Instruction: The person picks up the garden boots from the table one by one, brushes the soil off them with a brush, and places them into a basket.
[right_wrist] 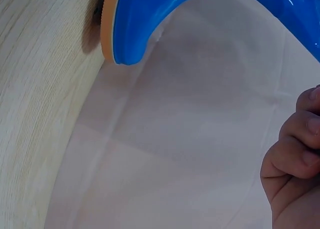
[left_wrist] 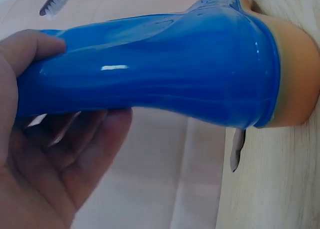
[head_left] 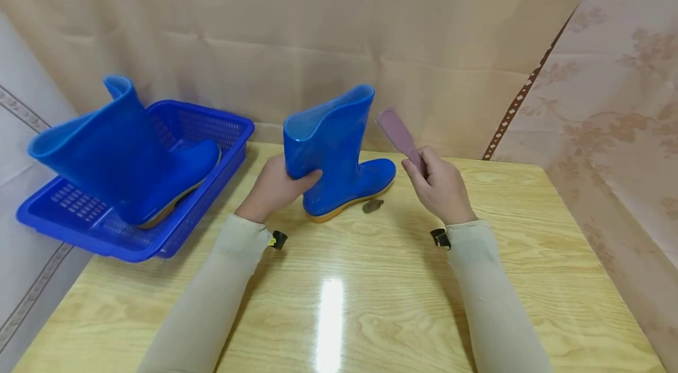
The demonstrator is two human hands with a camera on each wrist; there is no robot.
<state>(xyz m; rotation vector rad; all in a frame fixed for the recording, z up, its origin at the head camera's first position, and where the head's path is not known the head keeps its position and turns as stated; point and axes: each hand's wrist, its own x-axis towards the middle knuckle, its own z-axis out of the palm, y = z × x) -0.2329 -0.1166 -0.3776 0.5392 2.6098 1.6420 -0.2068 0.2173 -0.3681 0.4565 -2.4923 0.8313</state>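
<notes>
A blue rubber boot (head_left: 339, 155) with an orange-yellow sole stands on the table, its toe turned right. My left hand (head_left: 276, 186) grips the back of its shaft, thumb on the near side and fingers around the far side. Raised to the right of the boot, my right hand (head_left: 441, 186) holds a mauve brush (head_left: 397, 133) by its handle, head tilted up and left. White bristles show on the brush (left_wrist: 59, 1) in the left wrist view. A small grey-brown lump (head_left: 373, 206) lies on the tabletop beside the boot's sole.
At the left, a blue plastic basket (head_left: 246, 136) with perforated sides holds a second blue boot (head_left: 132, 155). The wooden table (head_left: 371, 279) reaches back to a beige curtain (head_left: 318, 20). Another dark piece (left_wrist: 238, 150) lies near the boot's heel in the left wrist view.
</notes>
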